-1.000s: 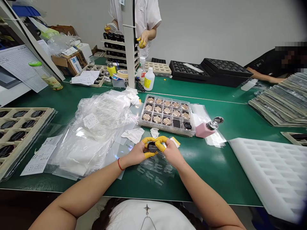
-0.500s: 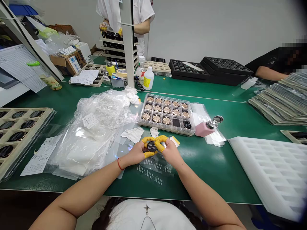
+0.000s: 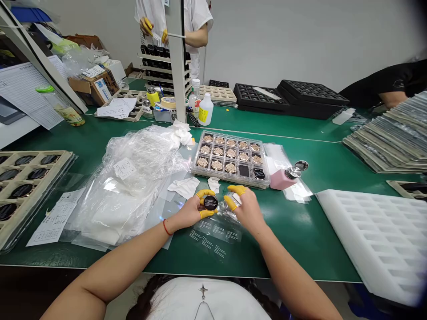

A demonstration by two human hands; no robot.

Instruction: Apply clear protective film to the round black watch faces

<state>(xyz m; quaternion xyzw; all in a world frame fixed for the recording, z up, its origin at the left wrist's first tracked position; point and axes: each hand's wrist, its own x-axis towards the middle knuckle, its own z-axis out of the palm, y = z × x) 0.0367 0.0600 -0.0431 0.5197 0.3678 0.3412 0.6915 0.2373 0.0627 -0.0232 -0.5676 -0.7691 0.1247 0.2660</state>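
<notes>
Left hand: your left hand [image 3: 191,212], in yellow finger covers, holds the black disc by its edge between thumb and fingers, much as it did half a second ago.
Right hand: your right hand [image 3: 248,210] has come off the disc and moved to the right; its covered thumb and fingers are now spread apart, with a gap between them and the disc.
Black disc: the black disc [image 3: 211,203] is in your left fingers, above the green table [image 3: 287,249]; its face of white print is now uncovered, where your right fingertips overlapped its edge before.
Printed film: the clear film [image 3: 213,238] with blocks of white text lies just below your hands, as before.
Clear tray: the clear tray [image 3: 230,179] beyond your hands is unchanged, with gold-coloured round pieces, one bare dark slot and another black disc at its near right corner.
Pink bottle: the pink bottle [image 3: 283,179] stands beside that tray's right end, in the same place.
Co-worker across: the co-worker's yellow-tipped hand [image 3: 147,26] is now raised higher above the stacked rack [image 3: 156,66].
</notes>
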